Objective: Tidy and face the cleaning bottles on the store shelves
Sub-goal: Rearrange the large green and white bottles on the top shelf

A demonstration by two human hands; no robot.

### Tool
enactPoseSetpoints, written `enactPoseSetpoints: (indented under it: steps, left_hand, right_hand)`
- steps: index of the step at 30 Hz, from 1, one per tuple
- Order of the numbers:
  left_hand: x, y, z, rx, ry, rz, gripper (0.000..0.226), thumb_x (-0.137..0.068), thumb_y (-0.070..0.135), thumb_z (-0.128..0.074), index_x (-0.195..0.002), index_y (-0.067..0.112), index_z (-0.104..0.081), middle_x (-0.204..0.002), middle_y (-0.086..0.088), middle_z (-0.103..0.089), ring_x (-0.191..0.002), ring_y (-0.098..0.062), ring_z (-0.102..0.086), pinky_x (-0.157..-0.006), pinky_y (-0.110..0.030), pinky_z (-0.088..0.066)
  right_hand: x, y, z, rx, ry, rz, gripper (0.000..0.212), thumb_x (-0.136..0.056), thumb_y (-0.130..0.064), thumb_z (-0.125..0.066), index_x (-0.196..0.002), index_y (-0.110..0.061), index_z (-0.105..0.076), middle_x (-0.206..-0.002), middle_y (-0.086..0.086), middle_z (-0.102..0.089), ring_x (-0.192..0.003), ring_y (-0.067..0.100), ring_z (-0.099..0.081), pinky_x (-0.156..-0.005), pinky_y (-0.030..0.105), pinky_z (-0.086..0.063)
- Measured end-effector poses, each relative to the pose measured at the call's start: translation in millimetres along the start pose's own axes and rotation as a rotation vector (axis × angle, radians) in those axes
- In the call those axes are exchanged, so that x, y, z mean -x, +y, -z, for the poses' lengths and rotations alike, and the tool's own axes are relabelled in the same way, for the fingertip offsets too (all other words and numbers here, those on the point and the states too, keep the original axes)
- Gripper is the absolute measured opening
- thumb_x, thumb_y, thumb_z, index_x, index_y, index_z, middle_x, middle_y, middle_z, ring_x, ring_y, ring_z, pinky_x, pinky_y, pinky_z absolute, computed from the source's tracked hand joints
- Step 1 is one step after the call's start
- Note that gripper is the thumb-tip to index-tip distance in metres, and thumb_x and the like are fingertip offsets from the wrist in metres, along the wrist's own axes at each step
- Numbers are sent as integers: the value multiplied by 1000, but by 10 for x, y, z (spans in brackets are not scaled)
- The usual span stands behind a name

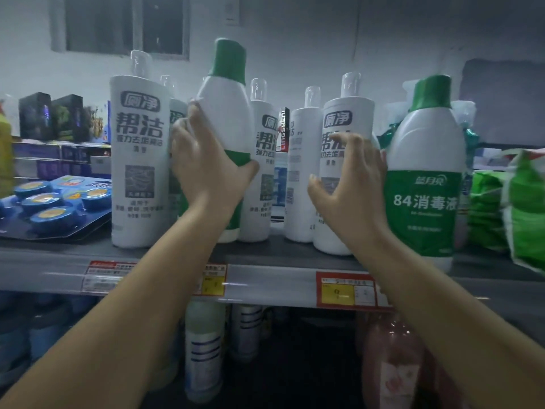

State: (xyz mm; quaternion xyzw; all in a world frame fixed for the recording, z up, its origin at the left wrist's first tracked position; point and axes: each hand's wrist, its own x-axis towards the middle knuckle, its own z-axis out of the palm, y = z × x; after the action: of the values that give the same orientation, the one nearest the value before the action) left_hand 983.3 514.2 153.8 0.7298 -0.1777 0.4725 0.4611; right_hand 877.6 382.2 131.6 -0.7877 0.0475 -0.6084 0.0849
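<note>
Grey metal shelving carries smooth white plastic bottles. Left hand fingers wrap a green-capped bottle, turned label-away, left of the "84消毒液" disinfectant bottle. Right hand, fingers spread and curled, grasps nothing, in front of a "厕净" cylinder bottle just left of it.

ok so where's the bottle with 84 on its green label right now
In the head view the 84 bottle stands upright at the right end of the bottle row on the upper shelf, just right of the right hand, with green bags beyond it.
</note>
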Motion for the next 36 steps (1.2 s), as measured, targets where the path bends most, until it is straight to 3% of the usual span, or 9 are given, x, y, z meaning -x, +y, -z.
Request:
enactPoseSetpoints:
  steps: [3,6,9,12,15,20,23,28,36]
  left_hand:
    - [-43,311,102,220,-22,-52,105,-59,33,-78,-142,15,-16,-131,-14,-34,-118,-30,-40,-93,-47,-44]
    - [-38,649,145,410,-97,-64,107,-61,35,-79,-143,20,-12,-124,-6,-35,-112,-23,-41,-86,-35,-44]
    - [64,944,132,537,-173,-67,109,-63,38,-80,-145,22,-10,-123,-3,-35,-111,-20,-39,-86,-32,-40]
    - [133,1111,74,604,-249,-101,104,-69,46,-75,-146,20,-9,-130,-5,-36,-108,-15,-37,-91,-28,-37]
    - [120,1161,-4,762,-395,-153,62,-91,46,-45,-144,23,-21,-137,-7,-42,-114,-18,-49,-94,-31,-42]
    - [105,1043,-395,632,-562,102,44,-88,10,-45,-131,13,-34,-123,-14,-50,-73,-11,-49,-46,-18,-38]
    - [229,1023,-643,487,-672,167,47,-81,27,-61,-118,8,-39,-116,-8,-51,-92,-21,-52,-61,-26,-41]
    - [317,1044,-808,311,-602,126,70,-72,37,-71,-123,2,-39,-121,-12,-46,-108,-28,-48,-90,-39,-46]
    - [357,1138,-827,426,-559,198,64,-72,33,-73,-116,4,-35,-102,-5,-48,-90,-22,-53,-69,-31,-45]
  right_hand:
    - [17,-92,51,-224,-259,-29,89,-75,-24,-75,-145,-18,-20,-142,3,-39,-129,14,-34,-109,34,-30]
    - [-22,-129,63,-622,-557,-208,108,-67,-21,-82,-148,-25,-12,-141,-3,-43,-125,5,-41,-90,12,-40]
    - [-36,-109,93,-816,-442,-330,92,-52,-27,-87,-132,-23,-42,-119,-1,-64,-110,14,-61,-92,34,-51]
    - [-21,-26,233,-838,-302,-377,58,-65,-6,-81,-116,-16,-56,-103,4,-71,-95,17,-68,-86,37,-55]
    - [16,127,380,-718,-189,-416,54,-63,-14,-81,-112,-20,-59,-100,-2,-71,-93,14,-68,-85,37,-56]
    - [67,319,570,-475,-105,-442,56,-64,-18,-81,-114,-24,-55,-101,-8,-67,-93,10,-65,-84,33,-55]
    - [98,375,663,-411,-89,-436,58,-64,-21,-82,-116,-24,-56,-102,-8,-68,-94,12,-65,-87,38,-54]
    - [125,436,780,-440,-97,-450,56,-63,-21,-82,-114,-22,-57,-101,-6,-69,-94,15,-66,-87,41,-54]
    - [150,433,828,-409,-89,-441,60,-59,-26,-82,-113,-22,-57,-101,-4,-68,-95,17,-65,-87,42,-54]
